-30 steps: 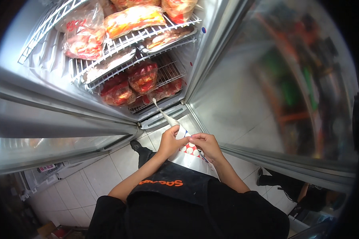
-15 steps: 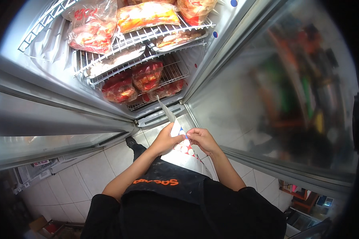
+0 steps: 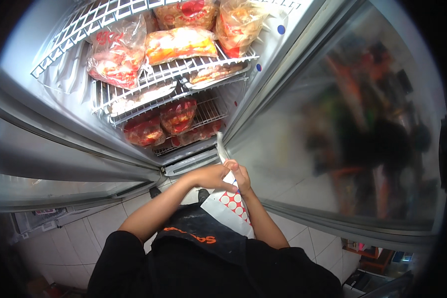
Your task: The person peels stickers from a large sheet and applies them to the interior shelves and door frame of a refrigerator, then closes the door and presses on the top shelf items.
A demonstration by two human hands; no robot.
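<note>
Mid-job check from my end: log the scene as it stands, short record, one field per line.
Left hand: thumb and fingers on the dotted sheet
Right hand: at the sheet's upper right edge, close against the left hand; exact grip unclear
Sheet pattern: white circles on red
Refrigerator: open, blue dots on its right inner wall
Upper wire shelf: clear bags of meat
Lower wire shelf: red-topped bags

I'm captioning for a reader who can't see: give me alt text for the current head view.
A person's left hand and right hand hold a white sheet with a red, white-dotted panel before an open refrigerator, whose wire shelves carry clear bags of red and orange food.
</note>
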